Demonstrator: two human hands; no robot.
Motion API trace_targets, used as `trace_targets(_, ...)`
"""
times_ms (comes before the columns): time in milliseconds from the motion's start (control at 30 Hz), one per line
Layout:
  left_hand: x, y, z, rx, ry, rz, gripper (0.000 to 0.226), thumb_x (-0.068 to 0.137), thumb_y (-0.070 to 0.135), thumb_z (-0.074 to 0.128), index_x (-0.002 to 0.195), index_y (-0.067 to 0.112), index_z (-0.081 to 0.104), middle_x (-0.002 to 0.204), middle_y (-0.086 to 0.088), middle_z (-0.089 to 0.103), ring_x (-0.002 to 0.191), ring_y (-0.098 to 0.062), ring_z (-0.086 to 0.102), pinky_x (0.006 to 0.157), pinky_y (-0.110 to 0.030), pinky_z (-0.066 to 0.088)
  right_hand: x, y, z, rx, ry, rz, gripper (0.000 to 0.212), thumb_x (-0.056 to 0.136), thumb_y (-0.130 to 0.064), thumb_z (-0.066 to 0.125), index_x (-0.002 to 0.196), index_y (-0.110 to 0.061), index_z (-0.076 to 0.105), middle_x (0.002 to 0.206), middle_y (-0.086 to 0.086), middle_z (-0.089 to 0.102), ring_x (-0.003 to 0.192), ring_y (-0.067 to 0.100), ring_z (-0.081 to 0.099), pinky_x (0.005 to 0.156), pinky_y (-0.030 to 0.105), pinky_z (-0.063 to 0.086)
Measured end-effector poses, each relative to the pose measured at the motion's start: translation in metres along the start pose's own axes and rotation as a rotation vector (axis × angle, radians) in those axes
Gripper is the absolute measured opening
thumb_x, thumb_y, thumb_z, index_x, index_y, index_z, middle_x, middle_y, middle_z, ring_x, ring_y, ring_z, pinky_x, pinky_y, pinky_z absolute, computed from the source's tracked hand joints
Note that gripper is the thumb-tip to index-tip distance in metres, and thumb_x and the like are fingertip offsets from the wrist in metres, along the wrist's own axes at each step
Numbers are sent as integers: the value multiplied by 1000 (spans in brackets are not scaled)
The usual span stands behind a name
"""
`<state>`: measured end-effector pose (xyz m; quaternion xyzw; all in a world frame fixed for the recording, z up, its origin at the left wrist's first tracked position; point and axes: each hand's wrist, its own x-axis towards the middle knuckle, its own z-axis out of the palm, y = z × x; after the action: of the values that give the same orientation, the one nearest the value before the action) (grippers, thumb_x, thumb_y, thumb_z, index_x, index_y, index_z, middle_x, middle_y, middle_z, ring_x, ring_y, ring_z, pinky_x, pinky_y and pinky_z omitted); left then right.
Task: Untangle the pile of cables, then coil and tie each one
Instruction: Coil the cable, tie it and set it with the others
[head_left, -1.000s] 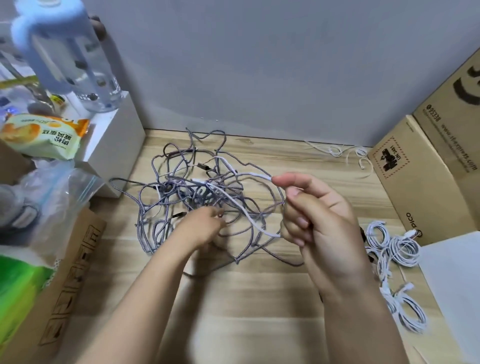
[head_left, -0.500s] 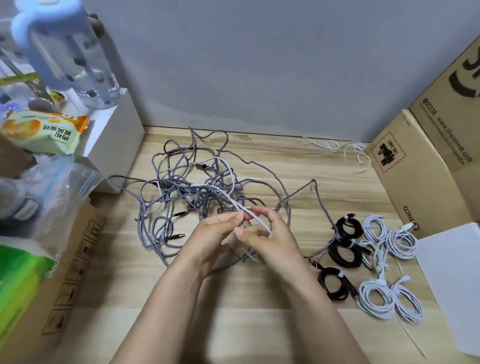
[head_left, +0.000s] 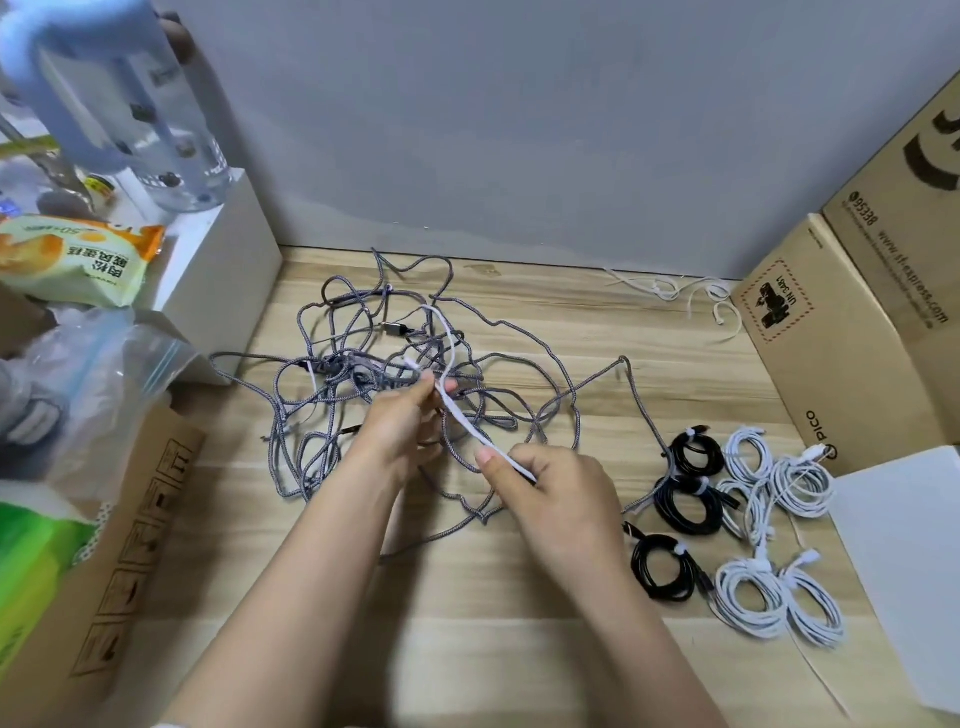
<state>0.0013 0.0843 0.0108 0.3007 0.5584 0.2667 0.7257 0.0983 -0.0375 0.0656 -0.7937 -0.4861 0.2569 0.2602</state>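
Over the grey cable tangle (head_left: 363, 395), my left hand (head_left: 400, 431) and right hand (head_left: 550, 499) both pinch the white cable (head_left: 467, 423), running diagonally between them.

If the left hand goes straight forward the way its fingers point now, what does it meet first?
Probably the tangled grey cables, which lie just beyond the left hand where it pinches the white cable. Depth is unclear, so it might pass above them.

table (head_left: 519, 649): matt pale wood | tangled cables (head_left: 519, 358): grey braided cloth | boxes (head_left: 831, 332): matt cardboard
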Motion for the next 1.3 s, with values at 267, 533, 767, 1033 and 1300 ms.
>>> trace_targets(267, 9, 14, 9, -46, 121, 80, 29, 99, 21, 45, 89, -2, 60, 73, -11, 63, 40, -20, 60, 38, -27, 52, -8, -18, -20, -80, 54, -90, 40, 78, -58, 45, 56, -25, 41, 55, 9, 26, 57, 25, 28, 51, 36, 22)
trace_targets(533, 22, 17, -31, 242, 214, 216, 29, 88, 16, 55, 63, 18, 70, 62, 1, 64, 56, -14, 51, 57, -28, 38, -11, -12, -32, 80, 180, -135, 41, 74, -55, 53, 50, -25, 39, 54, 2, 24, 53, 15, 21, 48, 30, 20)
trace_targets(767, -22, 25, -6, 244, -135, 139, 52, 96, 45, 37, 76, 10, 69, 57, -3, 68, 45, -10, 57, 41, -16, 39, -5, -11, -33, 210, 202, -466, 8, 73, -32, 58, 66, -28, 57, 121, -23, 58, 108, 12, 48, 91, 34, 37)
trace_targets(1033, -21, 44, 11, 46, -271, 155, 17, 98, 7, 39, 99, 11, 55, 59, 4, 68, 49, -2, 60, 50, -16, 46, -25, -8, -44, 729, -368, -523, 31, 73, -14, 56, 48, -29, 47, 59, -11, 63, 68, 19, 65, 99, 47, 44)
trace_targets(1300, -43, 49, 15, 156, -387, 469, 24, 95, 24, 46, 87, 14, 67, 85, 5, 74, 81, -6, 66, 78, -21, 49, -6, -1, -25, 1044, -1, 62, 22, 74, -13, 61, 62, -25, 47, 43, -11, 35, 36, 4, 28, 40, 18, 27)
